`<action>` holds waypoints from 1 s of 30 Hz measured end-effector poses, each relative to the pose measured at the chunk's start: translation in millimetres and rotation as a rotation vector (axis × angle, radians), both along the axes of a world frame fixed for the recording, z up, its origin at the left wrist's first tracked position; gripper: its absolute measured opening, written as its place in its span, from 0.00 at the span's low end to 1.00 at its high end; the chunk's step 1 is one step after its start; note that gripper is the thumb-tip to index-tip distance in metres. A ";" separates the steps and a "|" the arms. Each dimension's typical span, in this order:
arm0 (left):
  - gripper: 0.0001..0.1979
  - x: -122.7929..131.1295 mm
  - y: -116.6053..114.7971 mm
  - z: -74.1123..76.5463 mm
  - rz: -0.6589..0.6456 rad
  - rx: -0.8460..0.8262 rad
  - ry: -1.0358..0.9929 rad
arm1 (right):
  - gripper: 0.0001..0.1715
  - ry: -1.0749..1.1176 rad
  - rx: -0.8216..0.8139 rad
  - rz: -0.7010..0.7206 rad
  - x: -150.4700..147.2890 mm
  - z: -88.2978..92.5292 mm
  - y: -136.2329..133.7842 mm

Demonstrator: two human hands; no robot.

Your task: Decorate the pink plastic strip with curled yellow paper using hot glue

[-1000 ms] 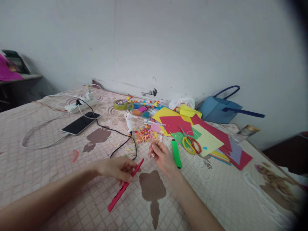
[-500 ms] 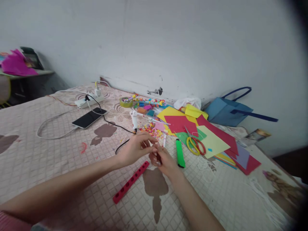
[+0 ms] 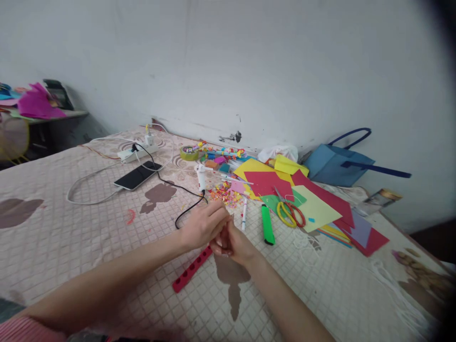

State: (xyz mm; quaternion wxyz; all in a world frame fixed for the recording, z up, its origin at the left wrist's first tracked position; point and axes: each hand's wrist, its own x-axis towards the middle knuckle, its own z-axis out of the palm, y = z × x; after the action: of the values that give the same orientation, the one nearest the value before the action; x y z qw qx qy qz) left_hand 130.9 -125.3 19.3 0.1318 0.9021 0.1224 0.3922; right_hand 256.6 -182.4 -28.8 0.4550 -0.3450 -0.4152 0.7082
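Head view showed the left hand (image 3: 201,225) and right hand (image 3: 230,244) curled tight together, fingertips working at something too small to make out, over the upper end of the red punched strip (image 3: 190,270) lying on the quilted cover (image 3: 89,228); lifting it would need one hand freed.

**Both hands meeting in front of the body**

The left hand (image 3: 204,226) is reaching in from the lower left, its fingers (image 3: 219,217) bunched together and pointing toward the right hand (image 3: 232,243). The right hand is sitting just below and beside it, knuckles up, fingers curling inward, and the two are touching at the fingertips. Whether they are pinching anything between them cannot be told. The bare left forearm (image 3: 117,275) and right forearm (image 3: 281,304) are converging in a V.
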 end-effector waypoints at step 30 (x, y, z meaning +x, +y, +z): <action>0.10 -11.1 10.8 1.4 -0.012 0.028 0.130 | 0.38 0.002 -0.104 0.144 11.6 11.2 -0.4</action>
State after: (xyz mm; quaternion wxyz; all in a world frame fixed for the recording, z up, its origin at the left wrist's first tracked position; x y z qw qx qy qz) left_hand 119.8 -114.6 20.7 0.1133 0.9282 0.1196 0.3337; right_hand 268.2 -182.8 -17.6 0.3850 -0.3365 -0.4012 0.7600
